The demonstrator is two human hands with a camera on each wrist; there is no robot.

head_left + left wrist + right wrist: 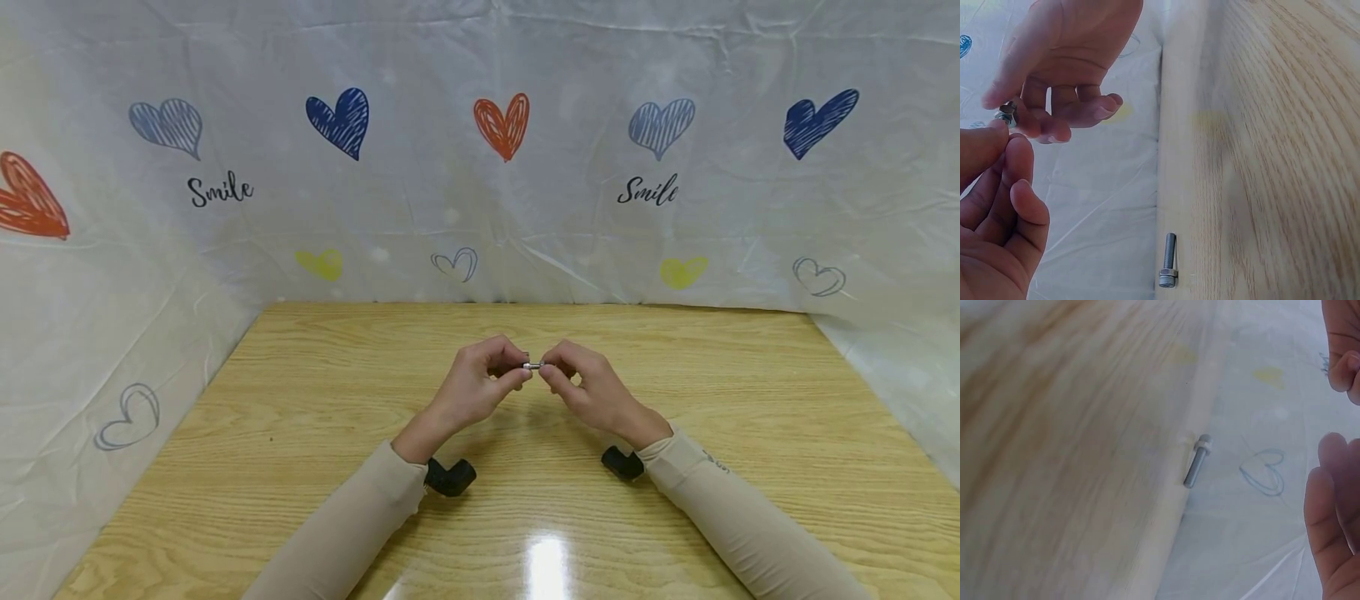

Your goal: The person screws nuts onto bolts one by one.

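A small shiny metal fastener [533, 366] is held level between the fingertips of both hands, above the table. My left hand [474, 381] pinches its left end with thumb and forefinger, and my right hand [587, 386] pinches the right end. In the left wrist view the fastener [1007, 115] shows a hex-like part, but the fingertips cover much of it. A grey bolt [1169, 261] with a nut or collar beside its head lies on the table, untouched. The right wrist view also shows this bolt [1197, 462], while the fingers there are partly cut off by the frame.
The wood-grain table [315, 392] spreads under both forearms. A white curtain [420, 192] printed with hearts stands along its far edge and sides. Black wrist mounts [452, 478] stick out beside both sleeve cuffs.
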